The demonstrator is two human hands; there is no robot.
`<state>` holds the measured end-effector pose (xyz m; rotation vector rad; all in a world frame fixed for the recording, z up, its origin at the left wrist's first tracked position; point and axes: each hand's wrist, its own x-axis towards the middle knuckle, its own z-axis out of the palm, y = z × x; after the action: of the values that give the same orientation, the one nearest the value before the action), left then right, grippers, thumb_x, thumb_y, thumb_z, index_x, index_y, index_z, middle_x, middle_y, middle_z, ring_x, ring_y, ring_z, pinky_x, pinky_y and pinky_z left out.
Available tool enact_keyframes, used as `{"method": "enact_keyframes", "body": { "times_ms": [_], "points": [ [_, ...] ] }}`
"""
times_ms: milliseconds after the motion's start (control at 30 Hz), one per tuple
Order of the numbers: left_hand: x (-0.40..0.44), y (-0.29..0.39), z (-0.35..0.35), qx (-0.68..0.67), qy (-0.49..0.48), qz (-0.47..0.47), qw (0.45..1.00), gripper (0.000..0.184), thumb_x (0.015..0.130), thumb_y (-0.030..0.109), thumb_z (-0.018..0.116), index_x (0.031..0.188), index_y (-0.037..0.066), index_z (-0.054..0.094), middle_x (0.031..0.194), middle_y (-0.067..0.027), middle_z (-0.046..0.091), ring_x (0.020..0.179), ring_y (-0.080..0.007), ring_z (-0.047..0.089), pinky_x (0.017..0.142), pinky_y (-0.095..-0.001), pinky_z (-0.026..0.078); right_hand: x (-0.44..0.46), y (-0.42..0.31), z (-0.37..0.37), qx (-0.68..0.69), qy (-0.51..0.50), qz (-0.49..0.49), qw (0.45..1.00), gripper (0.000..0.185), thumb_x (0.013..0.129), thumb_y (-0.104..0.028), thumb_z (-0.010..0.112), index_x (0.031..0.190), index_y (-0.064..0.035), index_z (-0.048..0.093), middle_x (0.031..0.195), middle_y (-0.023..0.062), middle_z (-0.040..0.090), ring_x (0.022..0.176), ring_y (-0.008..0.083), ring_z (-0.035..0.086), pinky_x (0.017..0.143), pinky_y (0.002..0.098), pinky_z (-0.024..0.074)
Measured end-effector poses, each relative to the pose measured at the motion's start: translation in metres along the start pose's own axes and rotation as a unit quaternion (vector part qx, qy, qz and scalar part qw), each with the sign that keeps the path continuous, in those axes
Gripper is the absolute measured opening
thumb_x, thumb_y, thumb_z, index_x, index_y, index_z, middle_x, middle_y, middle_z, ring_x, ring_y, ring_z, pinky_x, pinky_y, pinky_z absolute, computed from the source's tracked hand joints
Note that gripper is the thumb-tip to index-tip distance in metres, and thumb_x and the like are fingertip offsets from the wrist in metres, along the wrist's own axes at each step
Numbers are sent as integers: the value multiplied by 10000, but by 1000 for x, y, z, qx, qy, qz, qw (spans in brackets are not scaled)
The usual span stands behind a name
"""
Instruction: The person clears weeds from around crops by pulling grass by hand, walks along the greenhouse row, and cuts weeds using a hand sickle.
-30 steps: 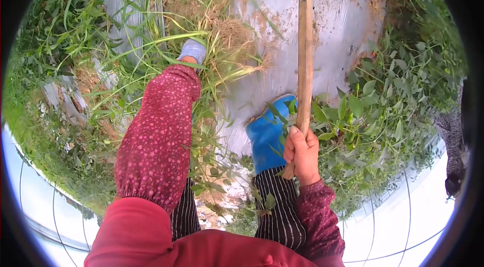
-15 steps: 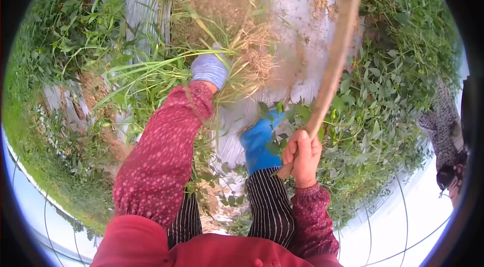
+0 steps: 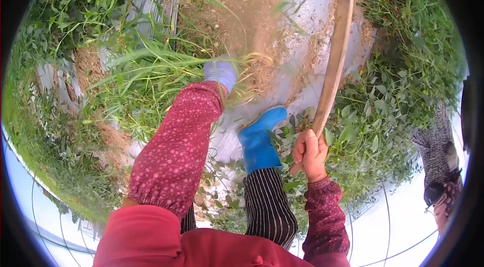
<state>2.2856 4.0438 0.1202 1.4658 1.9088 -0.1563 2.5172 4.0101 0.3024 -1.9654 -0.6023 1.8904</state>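
My left hand (image 3: 220, 74), in a pale blue-grey glove, is closed around a bunch of long green grass (image 3: 161, 60). The blades trail to the left, and the stringy, pale roots (image 3: 252, 78) stick out on the right, smeared by motion. My fingers are partly hidden by the glove's back and the grass. My bare right hand (image 3: 312, 153) is wrapped round the lower end of a wooden-handled sickle (image 3: 334, 60). Its handle points up and away, with a metal fitting at the top and a dark curved blade partly cut off by the view's edge.
Brown soil (image 3: 212, 10) and pale plastic sheeting (image 3: 307, 0) lie ahead. Leafy plants (image 3: 388, 95) grow on both sides. My blue boot (image 3: 259, 141) stands between my hands. Another person (image 3: 436, 151) is at the far right.
My left hand has moved slightly right and down with the grass; the bushy root clump now looks thinner and blurred. My right hand and the sickle have shifted slightly, the handle standing more upright.
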Motion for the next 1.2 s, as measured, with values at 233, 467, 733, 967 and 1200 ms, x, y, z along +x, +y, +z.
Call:
{"method": "enact_keyframes", "body": {
  "times_ms": [233,467,733,967,1200],
  "points": [
    [-40,-22,8,6,-109,13,994,164,808,208,469,840,89,578,733,-154,619,653,-345,606,550,-444,473,-1,27,-13,-175,-47,194,964,234,891,-253,503,783,-48,469,505,-20,409,368,83,368,342,235,310],
    [-117,-65,42,40,-193,-26,980,184,810,203,496,854,75,623,764,-156,635,724,-324,629,619,-430,496,-11,30,15,-2,-17,138,990,276,901,-251,505,702,-87,409,521,-16,389,374,76,361,341,225,322],
    [-37,-82,-10,-25,2,-132,991,187,814,239,509,834,77,601,762,-160,618,705,-340,608,598,-413,486,-16,45,15,-72,-1,116,991,263,903,-208,473,684,-85,395,513,-12,385,375,74,373,337,227,323],
    [1,-98,-9,23,8,-45,999,184,797,198,510,877,68,613,806,-170,624,717,-343,613,612,-404,492,-8,30,37,-100,-48,43,993,221,884,-157,501,703,-49,432,483,-3,424,367,75,388,340,234,330],
    [-17,-89,-64,-8,-60,-92,994,196,789,172,518,874,53,648,860,-164,642,765,-323,626,672,-394,505,-6,26,45,-79,-69,190,976,258,896,-205,495,689,-64,435,502,2,411,364,94,385,340,249,325]
  ]
}}
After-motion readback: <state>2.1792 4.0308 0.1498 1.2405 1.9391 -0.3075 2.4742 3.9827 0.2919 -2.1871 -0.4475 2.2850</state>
